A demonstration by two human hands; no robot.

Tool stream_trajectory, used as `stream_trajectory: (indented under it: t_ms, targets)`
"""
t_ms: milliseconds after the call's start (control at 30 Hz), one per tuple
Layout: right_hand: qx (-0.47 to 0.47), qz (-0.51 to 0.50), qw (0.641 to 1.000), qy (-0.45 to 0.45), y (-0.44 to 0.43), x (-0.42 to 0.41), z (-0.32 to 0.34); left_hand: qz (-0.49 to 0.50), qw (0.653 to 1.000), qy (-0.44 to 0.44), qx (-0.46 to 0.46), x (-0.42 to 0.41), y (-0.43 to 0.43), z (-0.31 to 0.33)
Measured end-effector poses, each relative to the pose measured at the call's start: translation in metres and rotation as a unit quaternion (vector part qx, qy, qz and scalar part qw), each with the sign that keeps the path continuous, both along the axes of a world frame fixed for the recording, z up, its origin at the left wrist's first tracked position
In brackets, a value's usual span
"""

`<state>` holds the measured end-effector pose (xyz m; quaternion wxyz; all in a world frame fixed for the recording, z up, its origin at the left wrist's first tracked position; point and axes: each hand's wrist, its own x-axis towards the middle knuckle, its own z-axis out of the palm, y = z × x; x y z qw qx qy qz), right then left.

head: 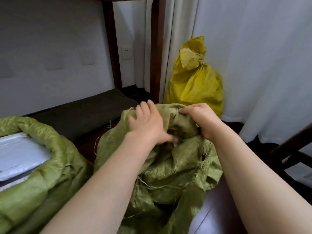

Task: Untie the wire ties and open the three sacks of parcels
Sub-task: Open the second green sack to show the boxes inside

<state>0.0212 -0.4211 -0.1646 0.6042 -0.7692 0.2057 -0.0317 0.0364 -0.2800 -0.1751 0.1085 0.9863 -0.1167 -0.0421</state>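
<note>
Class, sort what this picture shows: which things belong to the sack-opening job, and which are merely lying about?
Job: middle green sack, gripped by right hand, left hand on it; left green sack, open; silver parcel; yellow sack, tied.
Lying about: wall socket; curtain; chair.

- Left hand [148, 125]: we list it bare, broad across the back, its fingertips smeared by motion blur.
- Right hand [200, 119]: we list it bare, knuckles and finger creases sharply outlined.
- Left forearm [108, 179]: behind the left hand we log bare, smooth skin from wrist to picture edge.
- Right forearm [244, 174]: behind the right hand we log the same, widening toward the lower corner.
</note>
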Motion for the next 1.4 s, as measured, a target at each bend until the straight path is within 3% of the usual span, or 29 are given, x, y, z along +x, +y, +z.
stream_trajectory:
  t_ms: [100,200,267,300,333,400,433,500,567,600,633,667,767,867,1000,1067,1100,1167,1233,1333,1400]
  targets:
    - [0.195,-0.045,0.980,0.011,-0.028,-0.004,0.001,0.032,0.997,-0.069,-0.008,0.019,0.020,-0.031]
    - [0.283,-0.103,0.953,-0.021,-0.063,-0.014,-0.002,0.044,0.986,0.032,-0.160,0.032,0.043,-0.027]
    - [0.167,-0.139,0.976,0.021,-0.075,-0.016,-0.004,0.047,0.941,0.141,-0.304,0.033,0.052,-0.018]
    - [0.004,-0.150,0.987,0.049,-0.076,-0.016,-0.006,0.049,0.918,0.182,-0.349,0.031,0.054,-0.015]
    - [-0.184,-0.143,0.970,0.072,-0.074,-0.014,-0.008,0.056,0.896,0.214,-0.385,0.030,0.055,-0.015]
    - [-0.462,-0.084,0.883,0.013,-0.056,-0.012,0.003,0.077,0.855,0.250,-0.449,0.028,0.056,-0.020]
    - [-0.484,-0.029,0.872,-0.063,-0.044,-0.013,0.014,0.086,0.835,0.259,-0.477,0.029,0.055,-0.022]
    - [-0.381,0.154,0.898,-0.155,-0.019,-0.013,0.029,0.101,0.806,0.278,-0.513,0.031,0.052,-0.025]
    - [-0.403,0.314,0.856,-0.082,0.007,-0.008,0.020,0.100,0.790,0.291,-0.530,0.031,0.049,-0.023]
    - [-0.442,0.337,0.829,-0.060,0.015,-0.004,0.007,0.090,0.789,0.294,-0.532,0.031,0.049,-0.021]
    - [-0.456,0.320,0.829,-0.057,0.020,-0.001,-0.005,0.073,0.796,0.295,-0.524,0.030,0.050,-0.020]
    - [-0.432,0.286,0.852,-0.075,0.020,0.000,-0.014,0.047,0.810,0.303,-0.501,0.029,0.052,-0.017]
    - [-0.248,0.160,0.953,-0.063,0.014,0.002,-0.017,-0.031,0.896,0.297,-0.329,0.022,0.055,-0.015]
    - [-0.164,0.049,0.985,-0.024,-0.001,0.006,-0.018,0.008,0.980,0.136,-0.144,0.024,0.043,-0.027]
    - [-0.061,-0.079,0.995,-0.009,-0.017,0.008,-0.023,0.081,0.992,-0.075,-0.057,0.029,0.038,-0.031]
    - [-0.026,-0.067,0.997,0.020,-0.020,0.005,-0.020,0.117,0.983,-0.110,-0.090,0.035,0.042,-0.033]
    - [-0.021,-0.032,0.998,0.046,-0.022,0.003,-0.019,0.131,0.980,-0.086,-0.126,0.037,0.044,-0.036]
    - [-0.030,0.078,0.990,0.114,-0.024,-0.005,-0.014,0.146,0.952,0.016,-0.268,0.040,0.050,-0.045]
    - [0.005,0.163,0.976,0.146,-0.029,-0.013,-0.013,0.158,0.866,0.163,-0.446,0.040,0.058,-0.043]
    - [0.028,0.070,0.992,0.098,-0.033,-0.007,-0.016,0.105,0.718,0.352,-0.591,0.037,0.062,-0.028]
    - [-0.070,-0.030,0.996,0.046,-0.029,0.003,-0.015,0.069,0.675,0.403,-0.614,0.035,0.061,-0.023]
